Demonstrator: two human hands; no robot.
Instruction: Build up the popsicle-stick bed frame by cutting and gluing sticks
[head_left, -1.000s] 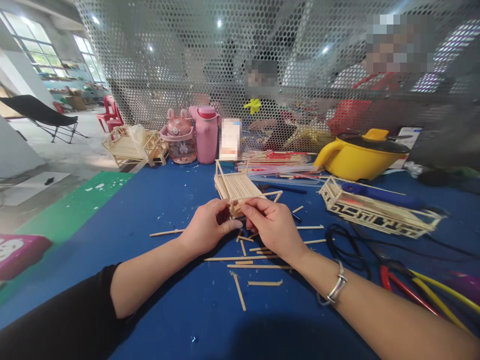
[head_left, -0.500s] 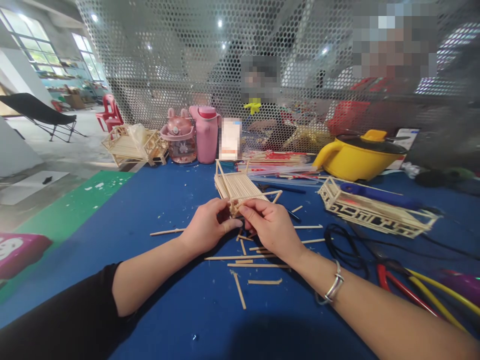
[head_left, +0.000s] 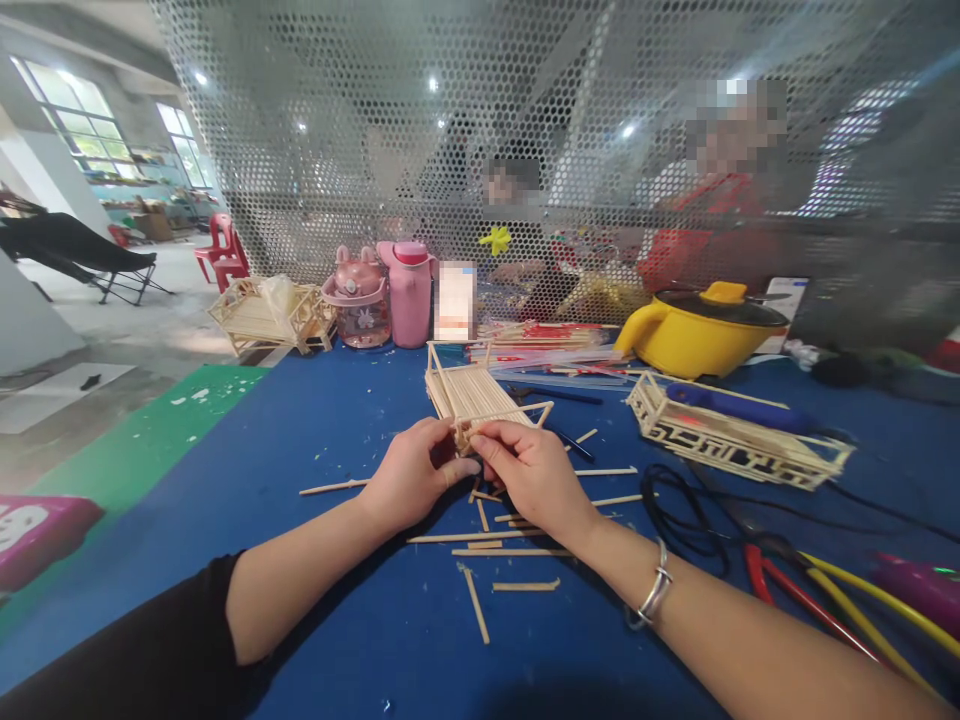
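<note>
A small wooden-stick model (head_left: pixel 469 392), a slatted frame, rests on the blue table (head_left: pixel 315 420) in the middle. My left hand (head_left: pixel 411 476) and my right hand (head_left: pixel 526 473) meet at its near end, fingers pinched together on the frame's front edge. A silver bracelet (head_left: pixel 654 596) sits on my right wrist. Several loose wooden sticks (head_left: pixel 487 535) lie scattered under and in front of my hands.
A second stick frame (head_left: pixel 731 440) lies to the right, near a yellow pot (head_left: pixel 697 335). Pink bottles (head_left: pixel 390 295) and another stick model (head_left: pixel 266 312) stand at the back. Red-handled pliers (head_left: pixel 795 585), black cable and yellow tubing lie at the right. People sit behind a mesh screen.
The camera has tilted slightly, so everything sits a little lower in view. Both hands stay pinched on the model's near end.
</note>
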